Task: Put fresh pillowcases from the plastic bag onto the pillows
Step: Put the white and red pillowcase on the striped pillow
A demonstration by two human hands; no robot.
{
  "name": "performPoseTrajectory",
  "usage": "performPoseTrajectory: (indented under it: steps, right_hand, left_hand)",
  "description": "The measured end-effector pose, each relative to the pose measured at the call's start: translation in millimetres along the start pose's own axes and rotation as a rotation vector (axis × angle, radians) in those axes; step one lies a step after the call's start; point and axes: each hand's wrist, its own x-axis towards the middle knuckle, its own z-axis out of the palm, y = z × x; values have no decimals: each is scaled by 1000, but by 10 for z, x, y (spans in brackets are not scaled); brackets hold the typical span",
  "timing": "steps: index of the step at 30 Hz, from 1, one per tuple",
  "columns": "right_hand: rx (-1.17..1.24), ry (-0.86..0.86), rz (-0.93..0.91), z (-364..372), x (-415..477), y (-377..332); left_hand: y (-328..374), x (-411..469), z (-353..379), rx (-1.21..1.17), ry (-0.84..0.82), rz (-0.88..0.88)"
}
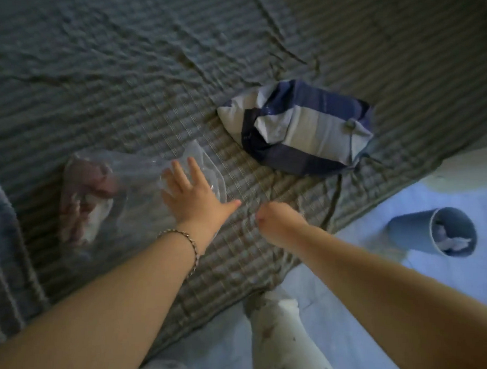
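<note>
On the near side of the bed, a clear plastic bag is lying flat on the grey-green striped bedspread, close to the edge where the person is standing. Pink and white cloth is showing through the plastic at the bag's left end, crumpled rather than folded. The picture is blurring slightly there, so no pattern can be told.

The left hand is resting palm down on the right end of the bag, with its fingers straight and spread wide and its thumb pointing out to the right. It is pressing on the plastic, not gripping it. A thin chain bracelet is sitting on that wrist.

The right hand is hovering or resting just beside the left thumb, over the bedspread and clear of the bag. Its fingers are curling in tightly under the palm. Whether they are pinching a fold of the bedspread or holding nothing cannot be told from this angle.

Farther up the bed, well apart from both hands, a striped cloth bundle in dark blue and pale grey is lying on the bedspread, plump and rounded, with thin ties trailing from its right end.

Beside the bed, on the pale floor to the right, a round blue-grey waste bin is standing with crumpled white paper inside. The person's leg in white patterned trousers is showing at the bottom, against the bed's edge.
</note>
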Motion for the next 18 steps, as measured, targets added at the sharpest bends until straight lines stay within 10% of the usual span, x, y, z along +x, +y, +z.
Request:
performPoseTrajectory:
  steps: [3,7,12,18]
  right_hand:
    - [17,-11,-186,-12,311,-54]
    - [118,44,-480,-87,634,-410]
    - [-14,-48,-739,-52,1012,-1274]
    - [-228,-139,-638,329,1515,-2158]
  left_hand:
    - [-21,386,182,-11,67,-161]
    - [-363,636,84,-611,343,-297]
    - [-783,477,-421,-907,395,-69]
    - [-1316,567,-736,-1055,527,93]
